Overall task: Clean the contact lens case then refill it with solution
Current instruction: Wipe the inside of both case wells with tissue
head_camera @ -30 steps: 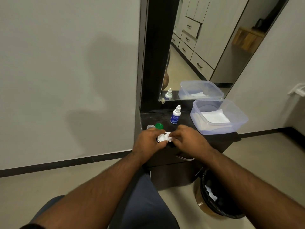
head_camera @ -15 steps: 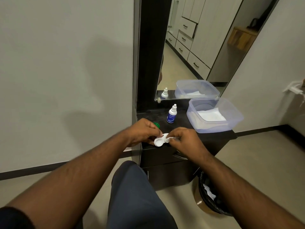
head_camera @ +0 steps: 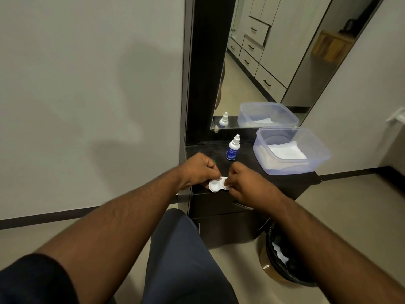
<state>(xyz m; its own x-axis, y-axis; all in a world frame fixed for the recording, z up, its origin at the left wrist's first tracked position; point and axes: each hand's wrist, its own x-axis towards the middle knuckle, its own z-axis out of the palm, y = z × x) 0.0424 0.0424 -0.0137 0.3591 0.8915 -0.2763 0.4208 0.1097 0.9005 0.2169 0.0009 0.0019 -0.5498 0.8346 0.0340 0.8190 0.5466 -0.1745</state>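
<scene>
I hold the white contact lens case (head_camera: 217,184) with both hands, just over the front edge of the dark cabinet top (head_camera: 245,157). My left hand (head_camera: 200,170) pinches its left end with curled fingers. My right hand (head_camera: 245,182) is also curled and pinches the right end; whether there is a small piece of tissue under these fingers, I cannot tell. The left well is open and faces up; the right well is partly covered by my fingers.

What can go wrong, in my opinion: the case hangs at the edge and not over the top, so if one pinch slips, it may fall to the floor or into the bin (head_camera: 285,260) below and become dirty again. My fingertips are very near the wells, so I may touch the inside that I want to keep clean. The solution bottle (head_camera: 232,149) stands close behind my hands, and a careless reach can knock it over. A green cap (head_camera: 214,161) shows only a little behind my left hand, and I may push it off.

Compared with one second ago, the case is lower and nearer to me, the white tissue is no longer clearly visible on it, and my left hand now hides almost all of the caps.
</scene>
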